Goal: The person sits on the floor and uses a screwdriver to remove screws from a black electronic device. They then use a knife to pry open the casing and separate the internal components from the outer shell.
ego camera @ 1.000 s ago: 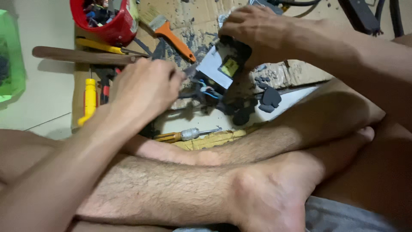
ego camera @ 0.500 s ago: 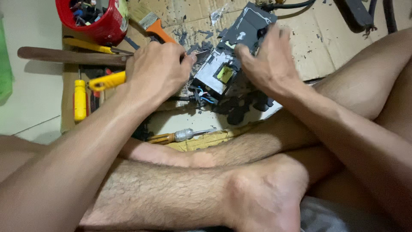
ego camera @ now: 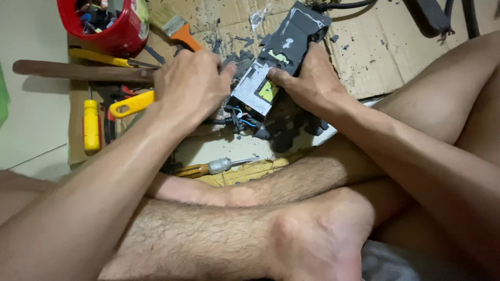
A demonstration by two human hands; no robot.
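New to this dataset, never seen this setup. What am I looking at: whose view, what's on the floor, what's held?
No machine here: a camera on a person's head looks down at their bare hands and crossed legs. The right hand steadies a dusty black and grey electronic box with loose wires, lying on torn brown cardboard. The left hand presses at the box's near edge; whether it holds a tool is hidden. Around them: a red tub of parts, an orange-handled paintbrush, a yellow-handled screwdriver and an amber-handled screwdriver.
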